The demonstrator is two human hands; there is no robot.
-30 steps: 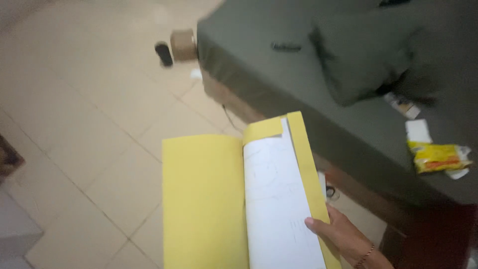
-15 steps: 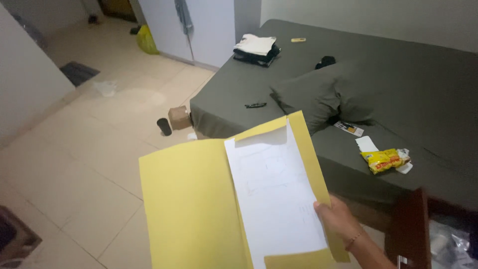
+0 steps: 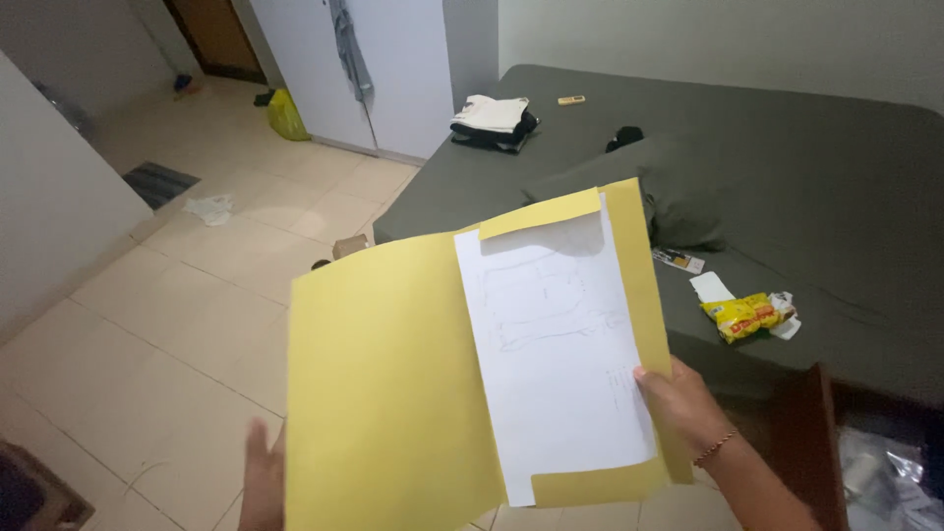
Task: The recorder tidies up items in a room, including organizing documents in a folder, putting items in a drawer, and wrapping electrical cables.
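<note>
right hand (image 3: 678, 403) grips open yellow folder (image 3: 393, 393), thumb on white sheet (image 3: 551, 344) | left hand (image 3: 264, 482) holds folder's lower left edge | behind: grey bed (image 3: 787, 167), tiled floor (image 3: 147, 315), white wardrobe (image 3: 393, 69)

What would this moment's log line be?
right hand: grips open yellow folder | white sheet: inside | left hand: behind folder's left edge
</note>
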